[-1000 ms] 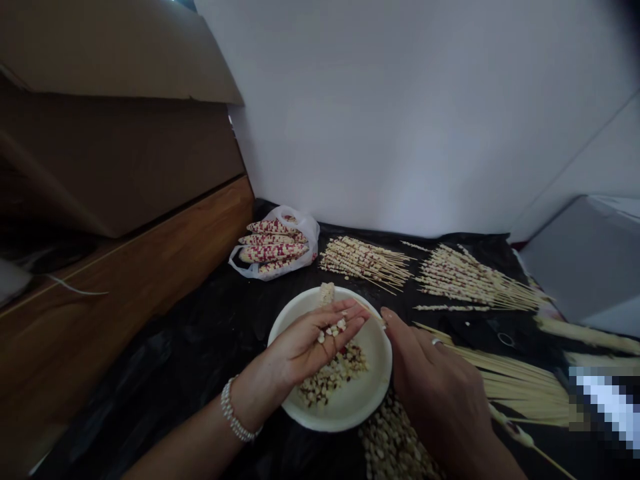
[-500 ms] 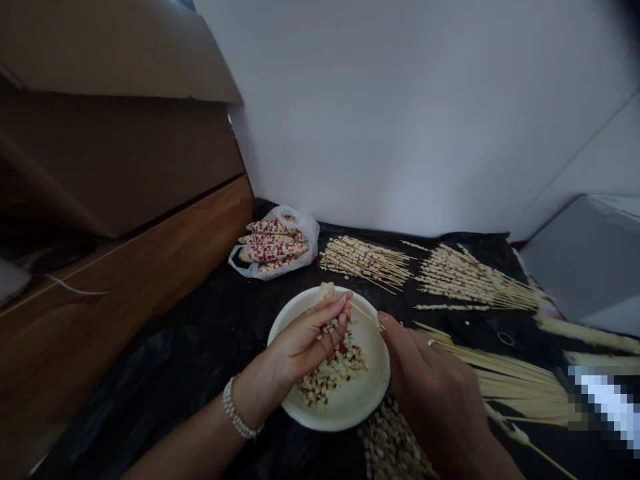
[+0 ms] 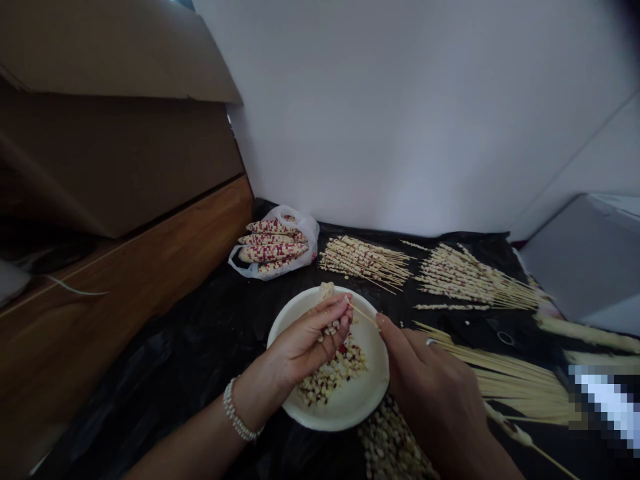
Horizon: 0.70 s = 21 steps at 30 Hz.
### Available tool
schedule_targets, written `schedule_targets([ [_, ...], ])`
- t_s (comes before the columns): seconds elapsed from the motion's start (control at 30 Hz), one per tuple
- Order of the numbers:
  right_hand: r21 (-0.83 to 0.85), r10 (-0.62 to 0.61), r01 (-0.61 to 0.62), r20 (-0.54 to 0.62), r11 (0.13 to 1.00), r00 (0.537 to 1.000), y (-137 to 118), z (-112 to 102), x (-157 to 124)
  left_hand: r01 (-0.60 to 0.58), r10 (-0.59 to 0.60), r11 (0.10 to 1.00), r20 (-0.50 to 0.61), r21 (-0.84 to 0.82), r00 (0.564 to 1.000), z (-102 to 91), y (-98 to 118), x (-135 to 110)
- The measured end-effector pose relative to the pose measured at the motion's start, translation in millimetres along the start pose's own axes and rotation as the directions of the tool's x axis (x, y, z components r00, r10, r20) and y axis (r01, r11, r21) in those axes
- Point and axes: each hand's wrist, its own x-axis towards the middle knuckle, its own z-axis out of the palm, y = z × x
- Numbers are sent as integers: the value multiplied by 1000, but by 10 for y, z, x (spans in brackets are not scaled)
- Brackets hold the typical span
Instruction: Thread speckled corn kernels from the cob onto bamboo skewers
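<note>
Head view: over the kernel-stocked round white bowl point(image 3: 345, 420), your left hand point(image 3: 305, 343) pinches pale kernels point(image 3: 333, 328), right hand point(image 3: 430, 393) grips a thin wooden skewer point(image 3: 363, 315); filled skewers point(image 3: 367, 261) lie beyond.

The room is dim, with soft daylight on the pale wall point(image 3: 410, 113) while the boxes point(image 3: 100, 133) at left sink into shadow. Edges bend and darken like a fisheye, and a pixelated patch point(image 3: 607, 403) blots the lower right.

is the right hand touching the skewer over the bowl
Touching. The head view shows the right hand pinching one end of the skewer, no gap, above the white bowl.
</note>
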Motion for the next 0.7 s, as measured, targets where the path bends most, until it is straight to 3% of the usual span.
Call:
schedule_targets([
  [0.3, -22, 9, -9, 18, 1000, 1000, 0, 2, -1, -24, 25, 999, 31, -22, 999, 1, 8, 15],
  [0.7, -3, 4, -3, 29, 1000, 1000, -3, -6, 3, -25, 25, 1000, -42, 14, 999, -7, 3, 10],
])
